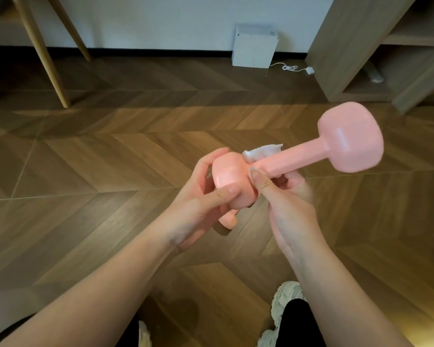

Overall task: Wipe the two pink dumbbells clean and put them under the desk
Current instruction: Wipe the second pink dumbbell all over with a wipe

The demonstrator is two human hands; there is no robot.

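A pink dumbbell (298, 157) is held in the air above the wooden floor, slanting up to the right. My left hand (206, 196) grips its near head, thumb across the front. My right hand (288, 204) pinches a white wipe (259, 151) round the handle just behind that head, the thumb pressing on the bar. The far head looks slightly blurred. A small part of a second pink dumbbell (228, 220) shows on the floor below my left hand; the rest of it is hidden.
Slanted wooden desk legs (45, 58) stand at the back left. A white box (254, 46) leans on the wall, with a white cable and plug (295, 68) beside it. A wooden shelf unit (361, 46) fills the back right. My shoes (286, 299) are at the bottom.
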